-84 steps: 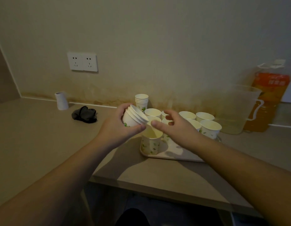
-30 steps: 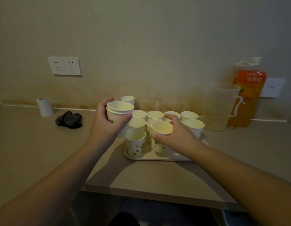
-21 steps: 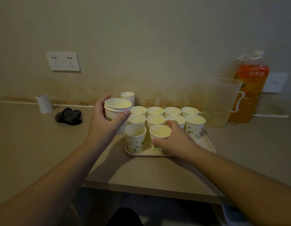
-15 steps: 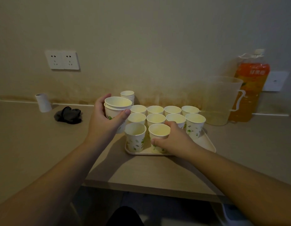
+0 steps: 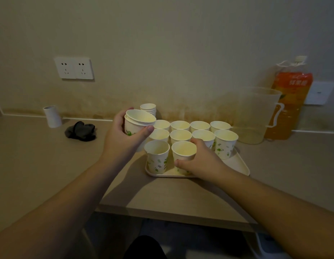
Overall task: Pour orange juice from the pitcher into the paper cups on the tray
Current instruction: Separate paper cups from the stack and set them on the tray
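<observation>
Head view, looking down along both bare forearms at a dim tabletop (image 5: 181,199): the left hand (image 5: 123,141) is curled round a stack (image 5: 138,124) of nested paper cups, thumb across the front and fingers behind, holding it just left of the tray (image 5: 239,165). The top cup of that stack sits a little tilted in the ones below. The right hand (image 5: 198,159) is wrapped round a cup (image 5: 183,152) in the tray's near row, thumb low on its front, fingers round its far side; the cup stands upright on the tray. Touching close on that hand's left stands another cup (image 5: 156,156), also upright, and beyond both hands more open cups stand in two rows of four, all printed with small green leaves. Whether any holds juice I cannot tell in this light. A second short stack (image 5: 148,108) stands behind the left hand near the wall. Well off to the right of the right hand is the clear pitcher (image 5: 256,114), its handle turned right, with only a shallow pale layer at its bottom, and just beyond it the orange bottle (image 5: 289,101). Left of the left hand lie a dark cloth (image 5: 81,131) and a small white tube (image 5: 52,116), with a double socket (image 5: 74,68) on the wall above.
</observation>
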Demonstrator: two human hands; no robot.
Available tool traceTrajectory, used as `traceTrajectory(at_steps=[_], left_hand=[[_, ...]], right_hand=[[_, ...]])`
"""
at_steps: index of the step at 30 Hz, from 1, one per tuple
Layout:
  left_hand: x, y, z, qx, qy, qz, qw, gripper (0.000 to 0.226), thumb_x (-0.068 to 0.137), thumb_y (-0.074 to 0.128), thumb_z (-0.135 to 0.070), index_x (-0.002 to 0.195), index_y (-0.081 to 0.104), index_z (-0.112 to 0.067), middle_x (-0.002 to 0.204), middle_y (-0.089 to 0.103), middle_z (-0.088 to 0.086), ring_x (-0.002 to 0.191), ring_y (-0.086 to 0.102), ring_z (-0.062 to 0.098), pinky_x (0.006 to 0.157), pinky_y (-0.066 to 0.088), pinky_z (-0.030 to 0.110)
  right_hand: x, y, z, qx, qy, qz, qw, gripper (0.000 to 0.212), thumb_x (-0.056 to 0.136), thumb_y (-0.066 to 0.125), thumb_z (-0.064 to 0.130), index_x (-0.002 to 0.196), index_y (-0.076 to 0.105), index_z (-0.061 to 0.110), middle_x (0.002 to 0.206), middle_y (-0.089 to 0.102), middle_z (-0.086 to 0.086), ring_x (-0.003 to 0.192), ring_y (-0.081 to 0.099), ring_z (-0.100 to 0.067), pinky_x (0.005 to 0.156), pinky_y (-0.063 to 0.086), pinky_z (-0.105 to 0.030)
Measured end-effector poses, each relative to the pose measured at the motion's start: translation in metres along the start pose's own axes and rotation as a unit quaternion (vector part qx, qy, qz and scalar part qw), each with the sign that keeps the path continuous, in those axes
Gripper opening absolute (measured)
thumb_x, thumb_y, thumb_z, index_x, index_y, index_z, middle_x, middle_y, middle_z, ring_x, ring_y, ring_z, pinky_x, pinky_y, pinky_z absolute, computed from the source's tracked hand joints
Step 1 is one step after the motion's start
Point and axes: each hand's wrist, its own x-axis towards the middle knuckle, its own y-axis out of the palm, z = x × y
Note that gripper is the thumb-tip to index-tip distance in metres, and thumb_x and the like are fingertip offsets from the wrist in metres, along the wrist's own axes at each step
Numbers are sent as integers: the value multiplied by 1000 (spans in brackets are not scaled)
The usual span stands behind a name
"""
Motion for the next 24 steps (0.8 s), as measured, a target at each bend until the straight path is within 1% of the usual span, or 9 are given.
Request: traceTrajectory(at_steps=[2,4,6,8,10,13,17,21,24], left_hand=[[2,1,-2,17,2,25,1000,81,75,82,-49,146,43,-39,118,54,-30,103,57,-9,70,48,7],[4,3,-6,37,2,64,997,81,77,81,-51,147,41,-43,118,54,-30,104,57,-7,74,51,13],[7,8,-11,75,10,101,992,84,75,81,-55,147,39,-46,124,56,-22,107,59,2,79,56,24],[8,14,-17,129,28,125,983,87,73,82,-59,147,38,-45,126,56,-17,107,60,6,81,57,29],[8,20,-24,178,46,140,973,88,72,84,-59,146,41,-41,121,58,-17,102,59,3,77,54,26],[6,30,-33,200,79,165,962,81,70,85,-58,139,47,-41,112,60,-21,97,59,0,76,52,26],[5,38,-40,234,123,194,945,84,70,84,-59,142,46,-38,113,61,-20,96,60,1,73,52,24],[7,43,-42,246,147,204,936,85,71,83,-58,144,47,-34,116,60,-17,98,58,2,72,46,20],[9,46,-42,236,151,213,936,85,69,83,-60,143,48,-35,117,61,-18,100,59,2,74,48,23]], right_hand=[[-1,-7,4,-21,-7,-4,1000,105,74,83,51,155,20,30,157,37,6,137,44,-18,98,50,-34],[-3,-18,9,-40,-30,-18,999,108,71,82,57,156,19,32,157,36,5,137,44,-18,102,50,-39],[-4,-30,17,-45,-62,-39,996,101,75,76,61,155,21,33,156,37,6,135,45,-18,103,49,-44],[-5,-42,26,-10,-89,-56,994,87,84,65,63,155,25,32,152,42,5,130,48,-16,102,49,-44],[-4,-50,34,60,-98,-53,992,75,91,57,62,154,30,32,145,47,4,125,50,-14,100,49,-42],[-4,-54,41,127,-92,3,988,66,94,55,59,151,37,31,135,54,8,117,56,-13,94,50,-38],[-4,-51,43,103,-93,47,989,66,93,60,53,150,37,29,121,61,10,107,62,-10,78,51,-31],[-4,-53,40,116,-83,47,989,65,94,61,48,150,35,27,113,62,7,103,63,-13,75,52,-33],[-5,-56,39,132,-82,39,987,61,96,60,44,149,36,27,109,60,6,99,61,-10,74,45,-29]])
